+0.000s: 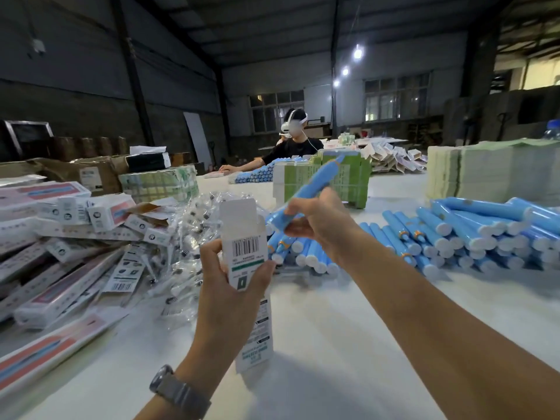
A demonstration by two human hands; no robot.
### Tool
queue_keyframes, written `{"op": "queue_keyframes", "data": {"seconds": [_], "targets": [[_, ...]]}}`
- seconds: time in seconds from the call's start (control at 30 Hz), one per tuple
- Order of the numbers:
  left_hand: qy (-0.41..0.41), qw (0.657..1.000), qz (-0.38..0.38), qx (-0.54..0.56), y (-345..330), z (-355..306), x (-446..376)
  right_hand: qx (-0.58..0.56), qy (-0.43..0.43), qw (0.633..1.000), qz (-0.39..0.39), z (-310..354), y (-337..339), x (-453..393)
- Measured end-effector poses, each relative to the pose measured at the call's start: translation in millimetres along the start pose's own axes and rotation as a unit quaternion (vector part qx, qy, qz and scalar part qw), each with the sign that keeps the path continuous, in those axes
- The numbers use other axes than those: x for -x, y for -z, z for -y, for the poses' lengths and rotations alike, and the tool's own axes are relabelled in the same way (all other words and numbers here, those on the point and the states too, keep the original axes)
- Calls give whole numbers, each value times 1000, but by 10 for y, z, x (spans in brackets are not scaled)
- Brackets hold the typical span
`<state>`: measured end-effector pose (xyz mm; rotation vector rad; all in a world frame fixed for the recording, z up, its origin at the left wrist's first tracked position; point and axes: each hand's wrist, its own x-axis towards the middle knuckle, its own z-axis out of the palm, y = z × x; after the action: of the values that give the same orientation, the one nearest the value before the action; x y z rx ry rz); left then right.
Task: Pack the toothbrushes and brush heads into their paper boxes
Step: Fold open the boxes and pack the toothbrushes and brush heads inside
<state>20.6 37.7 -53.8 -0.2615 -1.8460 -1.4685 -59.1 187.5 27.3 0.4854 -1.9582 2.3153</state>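
Two hands are mid-way through one packing cycle: the left hand grips a white paper box upright at centre frame, thumb and fingers wrapped round its printed barcode face, top flap standing open, while the right hand pinches the lower end of a blue toothbrush handle that slants up toward the upper right, just beside the box mouth but not yet in it. By my reading the step in hand is loading the handle; the next move calls for swinging its blunt end over the opening and lining it up with the narrow mouth before sliding it down, keeping the flap from folding in. Directly behind the hands lies a pile of blue handles, with a larger stack at right. Bagged brush heads spread left of centre, and packed boxes heap at the left edge. Green-printed carton stacks stand beyond, and another person works at the far side of the white table. Nothing blocks the short path between handle and box.
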Motion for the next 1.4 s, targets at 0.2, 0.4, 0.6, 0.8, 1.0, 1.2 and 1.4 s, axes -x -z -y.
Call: {"op": "queue_keyframes", "data": {"seconds": [0.2, 0.4, 0.6, 0.8, 1.0, 1.2, 1.4], "targets": [[-43, 996, -31, -73, 69, 41, -26, 26, 164, 986, 9, 442, -332, 367], [-43, 996, -32, -77, 85, 39, -18, 333, 211, 919, 0, 379, -477, 492], [-71, 993, -25, -93, 67, 75, -33, 321, 183, 927, 69, 243, -464, 433], [-78, 982, -71, -155, 179, 139, -74, 129, 193, 970, 65, 9, -489, 338], [-12, 973, -172, -154, 428, 245, -231, 338, 147, 925, 89, -519, -451, 158], [-31, 972, -158, -170, 387, 304, -222, 623, 80, 731, 267, -1013, -528, 155], [-60, 977, -136, -155, 308, 271, -170, 626, 117, 747, 189, -1009, -505, 178]]}}
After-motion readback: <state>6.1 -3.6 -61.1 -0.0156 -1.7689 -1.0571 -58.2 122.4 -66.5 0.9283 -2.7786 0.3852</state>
